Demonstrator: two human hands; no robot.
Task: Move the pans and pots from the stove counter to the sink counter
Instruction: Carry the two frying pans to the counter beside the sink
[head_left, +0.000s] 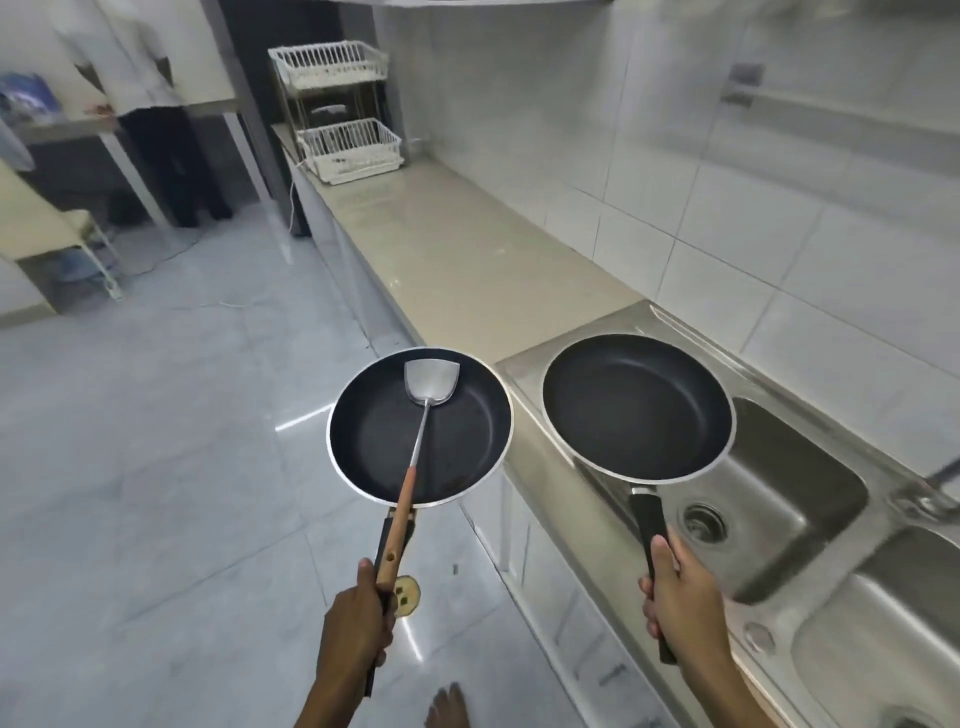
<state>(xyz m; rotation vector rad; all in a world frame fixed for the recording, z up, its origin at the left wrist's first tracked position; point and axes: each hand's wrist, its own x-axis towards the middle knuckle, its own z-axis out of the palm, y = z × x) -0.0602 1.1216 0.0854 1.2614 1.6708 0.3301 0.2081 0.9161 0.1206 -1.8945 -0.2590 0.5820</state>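
Observation:
I carry two black non-stick frying pans in the air. My left hand (358, 618) grips the black handle of the left pan (374, 441), which hangs over the floor just off the counter's edge. A steel spatula (430, 384) with a wooden handle lies in that pan, its handle held under the same hand. My right hand (680, 597) grips the handle of the right pan (636, 402), which hovers over the left end of the steel sink (795, 499). The beige sink counter (467, 260) stretches away beyond both pans.
A white two-tier wire dish rack (343, 140) stands at the counter's far end. White tiles line the wall on the right. A tap (930, 493) sticks in at the right edge. A person stands at a table at the far left (150, 104). My bare foot (447, 709) shows below.

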